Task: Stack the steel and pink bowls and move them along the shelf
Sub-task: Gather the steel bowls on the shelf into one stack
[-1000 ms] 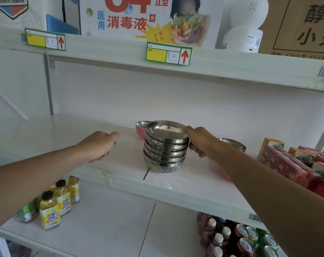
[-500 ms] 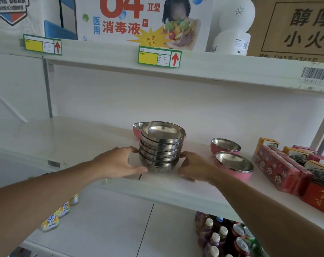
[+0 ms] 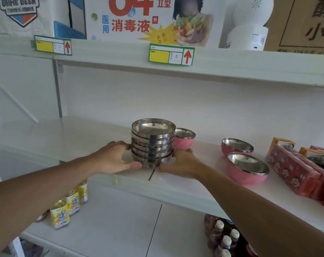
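A stack of several steel bowls [image 3: 152,143] stands on the white middle shelf [image 3: 83,138], near its front edge. My left hand [image 3: 114,158] cups the stack's base from the left, and my right hand [image 3: 179,161] cups it from the right. One pink bowl [image 3: 184,138] with a steel lining sits just behind the stack to the right. Two more pink bowls [image 3: 236,147] [image 3: 247,168] stand farther right on the same shelf, one in front of the other.
Red cartons [image 3: 298,169] and small juice boxes [image 3: 281,143] fill the shelf's right end. A shelf above carries boxes, with price tags [image 3: 171,55] on its front edge. Below, yellow drink bottles [image 3: 66,206] stand left and capped bottles [image 3: 224,236] right.
My right hand dropped from the stack's rim to its base and my left hand came in to the other side. The stack now stands left of the pink bowl behind it.
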`<state>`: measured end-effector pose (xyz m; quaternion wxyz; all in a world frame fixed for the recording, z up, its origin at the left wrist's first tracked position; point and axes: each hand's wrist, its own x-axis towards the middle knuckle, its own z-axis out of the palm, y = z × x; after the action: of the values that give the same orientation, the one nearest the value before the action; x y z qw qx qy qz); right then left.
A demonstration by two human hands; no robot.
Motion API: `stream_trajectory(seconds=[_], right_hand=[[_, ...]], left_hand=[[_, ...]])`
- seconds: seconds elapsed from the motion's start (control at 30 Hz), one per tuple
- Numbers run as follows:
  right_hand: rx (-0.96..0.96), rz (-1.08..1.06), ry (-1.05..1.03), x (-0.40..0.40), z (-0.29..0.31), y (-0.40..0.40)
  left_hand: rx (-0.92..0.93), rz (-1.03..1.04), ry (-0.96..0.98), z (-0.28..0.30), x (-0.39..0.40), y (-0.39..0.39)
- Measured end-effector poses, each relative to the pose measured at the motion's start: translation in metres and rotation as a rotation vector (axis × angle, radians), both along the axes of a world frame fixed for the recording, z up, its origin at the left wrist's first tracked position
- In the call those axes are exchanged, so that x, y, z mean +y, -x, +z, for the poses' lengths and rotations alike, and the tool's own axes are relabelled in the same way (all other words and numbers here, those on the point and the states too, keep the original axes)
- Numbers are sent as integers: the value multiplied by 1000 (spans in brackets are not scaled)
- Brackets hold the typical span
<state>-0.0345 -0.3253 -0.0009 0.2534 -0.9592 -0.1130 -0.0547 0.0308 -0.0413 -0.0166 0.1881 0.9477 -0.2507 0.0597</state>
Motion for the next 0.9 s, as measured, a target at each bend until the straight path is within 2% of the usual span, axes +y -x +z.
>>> stream_trajectory(seconds=[0.3,0.4,0.5,0.7,0.9], right_hand=[[53,106,50,78,7,-30],[87,87,60,105,5,-48],[114,31,17,117,0,-60],[113,-36,38,83,-9,-45],[89,-40,23,22,-7,5]], left_hand=[[37,37,2,7,85,-19],[17,104,-83,7,110,-31],[43,142,-79,4,127,-33],[80,221,-60,-7,125,-2],[63,279,-32,2,93,59]])
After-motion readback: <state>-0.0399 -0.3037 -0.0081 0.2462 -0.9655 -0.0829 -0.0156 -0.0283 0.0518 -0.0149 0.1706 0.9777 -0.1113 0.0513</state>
